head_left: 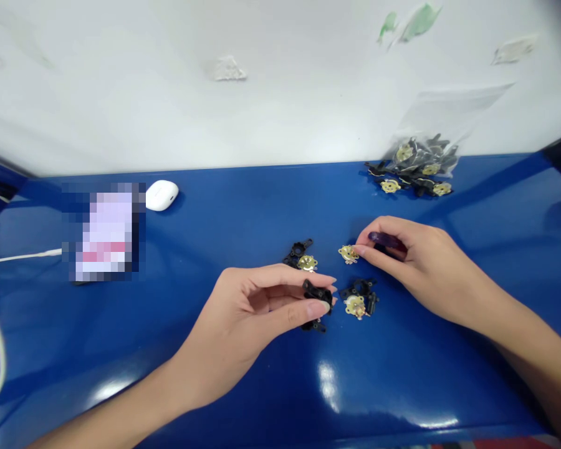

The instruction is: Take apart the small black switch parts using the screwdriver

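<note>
Between the thumb and fingers of my left hand (266, 305) is a small black plastic bracket (325, 296). My right hand (418, 255) pinches a brass-coloured disc with ears (348, 253) at its rim, just above the table. A dark purple object (387, 241) is also tucked inside that hand; its kind is unclear. Behind my left fingers lie another black bracket (300, 249) and a brass disc (307, 262). Between the hands, a brass disc with a small shaft (355, 306) rests against black plastic pieces (362, 287). Further black parts (315, 325) show partly beneath my left thumb.
A clear plastic bag (430, 149) of similar black and brass parts stands against the white wall at back right, loose parts (416, 182) before it. To the left are a blurred phone (105, 234) with a white cable (23, 257) and a white earbud case (162, 195).
</note>
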Available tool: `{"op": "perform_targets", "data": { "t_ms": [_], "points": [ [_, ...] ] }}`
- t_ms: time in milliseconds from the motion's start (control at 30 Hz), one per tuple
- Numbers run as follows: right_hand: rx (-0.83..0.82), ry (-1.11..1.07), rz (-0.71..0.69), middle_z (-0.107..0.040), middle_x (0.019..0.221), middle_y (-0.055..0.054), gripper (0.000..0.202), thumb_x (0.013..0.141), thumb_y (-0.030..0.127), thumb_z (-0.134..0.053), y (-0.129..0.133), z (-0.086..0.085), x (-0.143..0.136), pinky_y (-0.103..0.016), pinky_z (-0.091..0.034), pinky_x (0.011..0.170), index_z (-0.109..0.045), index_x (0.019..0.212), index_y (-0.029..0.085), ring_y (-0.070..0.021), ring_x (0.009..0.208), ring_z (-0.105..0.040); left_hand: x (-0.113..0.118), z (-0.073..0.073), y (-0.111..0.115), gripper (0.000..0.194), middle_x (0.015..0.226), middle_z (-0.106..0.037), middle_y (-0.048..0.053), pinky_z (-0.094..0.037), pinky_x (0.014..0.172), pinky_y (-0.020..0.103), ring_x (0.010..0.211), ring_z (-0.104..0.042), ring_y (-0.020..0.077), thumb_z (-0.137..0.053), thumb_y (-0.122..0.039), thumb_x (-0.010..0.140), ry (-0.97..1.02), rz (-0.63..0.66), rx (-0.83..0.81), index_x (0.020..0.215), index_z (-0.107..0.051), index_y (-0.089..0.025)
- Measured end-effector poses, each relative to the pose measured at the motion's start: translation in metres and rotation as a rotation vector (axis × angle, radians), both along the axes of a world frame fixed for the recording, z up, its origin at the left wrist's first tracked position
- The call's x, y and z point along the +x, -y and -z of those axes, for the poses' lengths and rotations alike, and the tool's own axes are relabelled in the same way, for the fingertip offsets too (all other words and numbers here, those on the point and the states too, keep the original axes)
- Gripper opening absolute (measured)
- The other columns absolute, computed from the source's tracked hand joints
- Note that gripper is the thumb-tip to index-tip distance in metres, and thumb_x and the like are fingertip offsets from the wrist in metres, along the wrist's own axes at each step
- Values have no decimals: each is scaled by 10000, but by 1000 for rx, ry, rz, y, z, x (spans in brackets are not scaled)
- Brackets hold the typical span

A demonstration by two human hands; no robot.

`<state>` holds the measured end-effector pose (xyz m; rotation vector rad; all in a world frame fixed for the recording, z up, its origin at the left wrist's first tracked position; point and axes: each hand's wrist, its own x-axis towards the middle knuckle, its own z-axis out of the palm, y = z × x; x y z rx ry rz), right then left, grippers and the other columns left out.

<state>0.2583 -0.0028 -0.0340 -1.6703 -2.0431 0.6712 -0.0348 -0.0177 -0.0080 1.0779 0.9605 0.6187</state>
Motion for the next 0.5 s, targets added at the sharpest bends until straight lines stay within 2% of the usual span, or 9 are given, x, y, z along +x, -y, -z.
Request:
{"op": "perform_targets", "data": {
  "t_ms": [233,500],
  "points": [
    [14,-9,5,-771,881,-28,306,1114,535,-728,0,-2,-3,-367,-417,604,-759,990,256,-189,640,-562,0,1,0,191,1112,-909,51,-679,951,295,1019,-828,220,-935,-320,978,5,3,1,1167,-957,-310],
    [-16,-17,13,-777,924,-13,281,1117,533,-718,1,0,-1,-382,-424,668,-760,1014,274,-198,691,-569,-1,-1,2,182,1102,-913,55,-679,946,284,1001,-833,212,-933,-305,982,13,0,-5,1162,-959,-298]
  ]
}}
